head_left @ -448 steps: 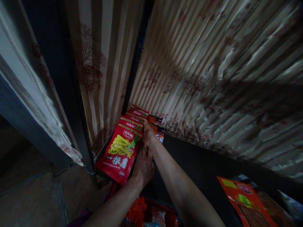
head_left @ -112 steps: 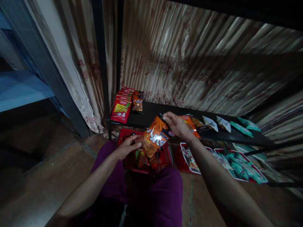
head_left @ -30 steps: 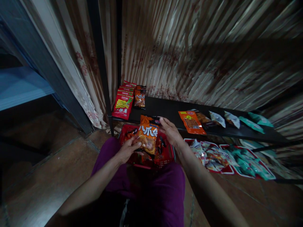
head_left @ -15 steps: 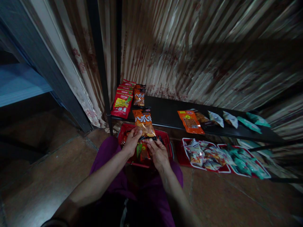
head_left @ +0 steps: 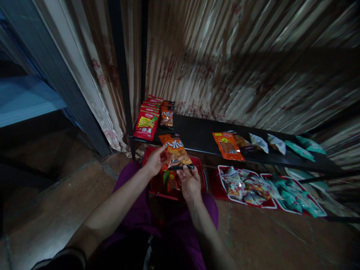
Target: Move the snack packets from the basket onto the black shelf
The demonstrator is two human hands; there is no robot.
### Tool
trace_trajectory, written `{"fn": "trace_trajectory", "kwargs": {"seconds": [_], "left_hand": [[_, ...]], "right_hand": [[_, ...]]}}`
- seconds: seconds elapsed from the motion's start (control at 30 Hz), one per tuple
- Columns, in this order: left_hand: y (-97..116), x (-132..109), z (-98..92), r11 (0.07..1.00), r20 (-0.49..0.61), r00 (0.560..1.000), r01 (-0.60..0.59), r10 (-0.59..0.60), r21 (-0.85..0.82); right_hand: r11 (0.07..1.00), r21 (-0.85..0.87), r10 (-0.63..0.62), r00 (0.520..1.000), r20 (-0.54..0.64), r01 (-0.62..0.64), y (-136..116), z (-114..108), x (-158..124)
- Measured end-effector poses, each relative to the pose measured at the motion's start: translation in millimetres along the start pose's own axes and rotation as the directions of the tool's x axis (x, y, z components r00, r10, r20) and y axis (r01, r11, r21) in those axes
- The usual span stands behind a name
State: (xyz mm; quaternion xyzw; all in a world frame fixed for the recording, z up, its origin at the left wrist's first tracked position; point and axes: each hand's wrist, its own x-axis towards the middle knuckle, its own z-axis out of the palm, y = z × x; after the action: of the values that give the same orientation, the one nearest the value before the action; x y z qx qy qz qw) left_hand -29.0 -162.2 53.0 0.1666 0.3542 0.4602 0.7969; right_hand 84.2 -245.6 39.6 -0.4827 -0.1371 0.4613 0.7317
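An orange snack bag (head_left: 176, 153) with black ends and large white characters is held tilted above the red basket (head_left: 203, 176). My right hand (head_left: 190, 183) pinches its lower end between thumb and fingers. At the bag's left edge, my left hand (head_left: 155, 162) grips with curled fingers, some of them hidden by the bag. Beneath both hands, the basket holds several orange and red packets (head_left: 172, 182), partly covered. A matching orange bag (head_left: 167, 117) stands on the black shelf (head_left: 194, 133), beside a row of red packets (head_left: 146, 122).
Farther right on the shelf lie an orange packet (head_left: 227, 146), silver bags (head_left: 258, 142) and green bags (head_left: 299, 150). Below stand a basket of white-and-red bags (head_left: 236, 183) and one of green bags (head_left: 295, 197). A dark shelf post (head_left: 123, 75) rises at left, before a striped curtain (head_left: 210, 56).
The orange snack bag has turned and shifted slightly right, its lower end swinging right. My left hand's thumb has moved off the bag's front to its left edge. My right hand keeps the lower end.
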Motion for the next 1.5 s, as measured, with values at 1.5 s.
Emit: {"fn": "trace_trajectory", "kwargs": {"seconds": [1.5], "left_hand": [[52,42,-7.8,0.858,0.339,0.906,-0.374,0.255,0.352]], "right_hand": [[0.822,-0.484,-0.277,0.953,0.119,0.299,-13,-26,-24]]}}
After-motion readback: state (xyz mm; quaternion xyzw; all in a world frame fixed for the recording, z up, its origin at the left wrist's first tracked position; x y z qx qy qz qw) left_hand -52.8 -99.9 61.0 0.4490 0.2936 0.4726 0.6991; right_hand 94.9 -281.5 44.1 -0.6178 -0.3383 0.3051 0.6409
